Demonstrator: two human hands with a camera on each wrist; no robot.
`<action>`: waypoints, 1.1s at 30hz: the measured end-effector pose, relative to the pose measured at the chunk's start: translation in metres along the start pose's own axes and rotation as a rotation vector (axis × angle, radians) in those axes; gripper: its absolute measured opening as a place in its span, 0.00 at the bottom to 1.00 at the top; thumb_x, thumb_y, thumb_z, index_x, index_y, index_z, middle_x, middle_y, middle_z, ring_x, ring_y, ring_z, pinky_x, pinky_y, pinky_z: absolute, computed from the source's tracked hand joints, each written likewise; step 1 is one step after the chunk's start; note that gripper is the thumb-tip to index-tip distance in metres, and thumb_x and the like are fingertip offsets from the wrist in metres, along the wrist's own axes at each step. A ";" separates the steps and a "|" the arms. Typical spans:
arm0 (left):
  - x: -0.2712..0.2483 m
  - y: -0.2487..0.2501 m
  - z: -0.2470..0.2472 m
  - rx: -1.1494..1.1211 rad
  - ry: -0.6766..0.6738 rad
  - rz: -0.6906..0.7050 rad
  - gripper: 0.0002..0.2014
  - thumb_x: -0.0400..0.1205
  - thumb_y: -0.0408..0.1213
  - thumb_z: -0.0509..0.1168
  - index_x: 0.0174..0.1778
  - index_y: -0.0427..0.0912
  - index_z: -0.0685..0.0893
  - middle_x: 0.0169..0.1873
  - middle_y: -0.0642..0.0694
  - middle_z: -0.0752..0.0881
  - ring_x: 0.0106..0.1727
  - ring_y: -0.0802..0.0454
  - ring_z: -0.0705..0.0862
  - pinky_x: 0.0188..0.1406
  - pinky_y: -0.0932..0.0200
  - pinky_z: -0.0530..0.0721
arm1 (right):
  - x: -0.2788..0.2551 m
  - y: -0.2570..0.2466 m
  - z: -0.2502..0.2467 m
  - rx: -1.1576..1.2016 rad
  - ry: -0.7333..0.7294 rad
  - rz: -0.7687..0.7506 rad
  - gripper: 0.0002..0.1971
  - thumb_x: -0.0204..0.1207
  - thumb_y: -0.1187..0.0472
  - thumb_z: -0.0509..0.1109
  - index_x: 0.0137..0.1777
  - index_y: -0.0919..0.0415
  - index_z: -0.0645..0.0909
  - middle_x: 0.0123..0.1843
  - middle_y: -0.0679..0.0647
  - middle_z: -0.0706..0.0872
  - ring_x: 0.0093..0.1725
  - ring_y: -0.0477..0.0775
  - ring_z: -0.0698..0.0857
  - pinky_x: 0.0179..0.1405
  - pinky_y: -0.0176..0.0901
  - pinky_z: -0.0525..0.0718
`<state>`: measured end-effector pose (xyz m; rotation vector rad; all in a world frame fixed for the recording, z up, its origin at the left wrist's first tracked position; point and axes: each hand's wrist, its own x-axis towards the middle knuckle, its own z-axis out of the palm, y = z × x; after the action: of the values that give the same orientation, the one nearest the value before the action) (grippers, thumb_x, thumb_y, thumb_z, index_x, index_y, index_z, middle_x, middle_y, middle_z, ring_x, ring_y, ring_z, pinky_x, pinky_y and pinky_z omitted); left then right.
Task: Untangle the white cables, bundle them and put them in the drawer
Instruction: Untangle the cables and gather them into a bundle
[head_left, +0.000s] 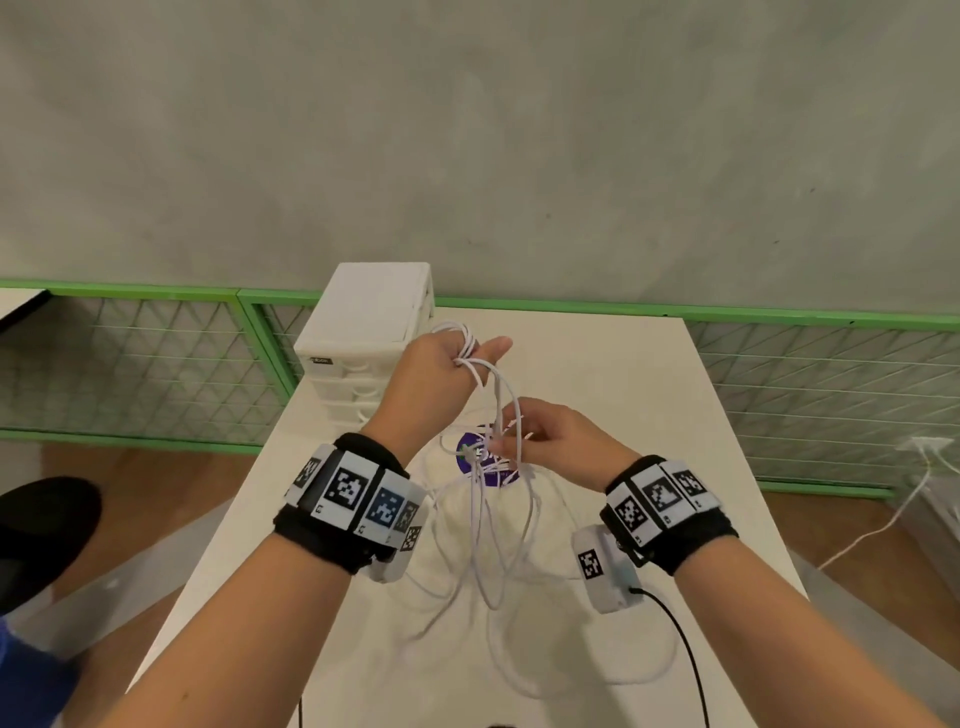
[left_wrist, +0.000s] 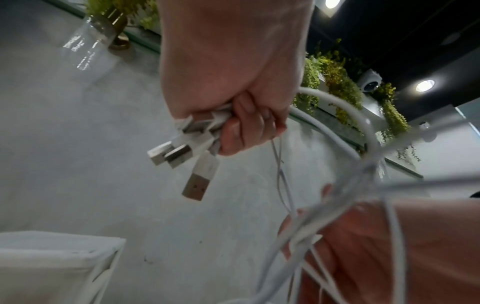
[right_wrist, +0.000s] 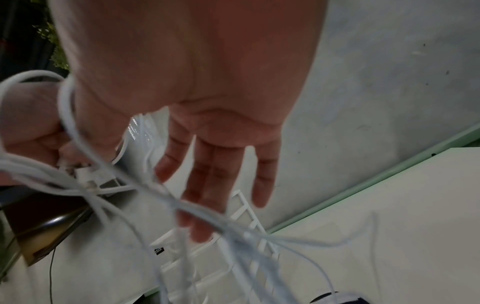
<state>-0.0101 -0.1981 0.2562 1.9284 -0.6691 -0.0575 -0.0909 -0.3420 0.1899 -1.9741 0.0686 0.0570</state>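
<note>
Several tangled white cables (head_left: 498, 545) hang in loops from my hands down to the white table (head_left: 649, 389). My left hand (head_left: 452, 364) is raised and grips their ends; in the left wrist view its curled fingers (left_wrist: 241, 131) hold a cluster of USB plugs (left_wrist: 194, 183). My right hand (head_left: 524, 436) is lower and to the right, fingers (right_wrist: 215, 185) extended among the strands (right_wrist: 233, 228), which run blurred across them. A white drawer unit (head_left: 363, 317) stands at the table's far left, drawers closed.
A round purple sticker (head_left: 470, 452) lies on the table under the cables. A green mesh fence (head_left: 831, 395) runs behind the table. A black lead (head_left: 680, 639) trails from my right wrist camera. A dark seat (head_left: 41, 530) is at the left, over the wooden floor.
</note>
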 end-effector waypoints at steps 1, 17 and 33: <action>-0.002 0.002 0.001 0.002 -0.042 -0.002 0.24 0.79 0.45 0.70 0.24 0.36 0.71 0.23 0.47 0.67 0.22 0.60 0.67 0.28 0.68 0.68 | 0.003 0.001 0.001 -0.060 0.037 0.020 0.17 0.68 0.38 0.71 0.46 0.50 0.80 0.43 0.56 0.89 0.46 0.60 0.86 0.52 0.55 0.82; -0.008 -0.006 -0.003 0.259 -0.004 -0.010 0.30 0.79 0.53 0.67 0.35 0.23 0.77 0.37 0.29 0.82 0.39 0.35 0.81 0.41 0.46 0.79 | 0.003 0.031 -0.048 -0.473 0.535 0.363 0.27 0.72 0.44 0.71 0.69 0.53 0.73 0.64 0.57 0.79 0.61 0.59 0.82 0.61 0.53 0.79; 0.007 -0.024 -0.011 0.166 0.042 -0.190 0.23 0.82 0.51 0.65 0.29 0.37 0.70 0.28 0.42 0.74 0.31 0.43 0.72 0.35 0.54 0.72 | -0.012 0.013 -0.039 0.161 0.140 0.188 0.24 0.75 0.39 0.62 0.46 0.61 0.84 0.36 0.57 0.85 0.37 0.55 0.86 0.51 0.51 0.84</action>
<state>0.0097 -0.1856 0.2424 2.1436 -0.4730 -0.0826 -0.1039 -0.3827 0.1938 -1.8041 0.3401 0.0350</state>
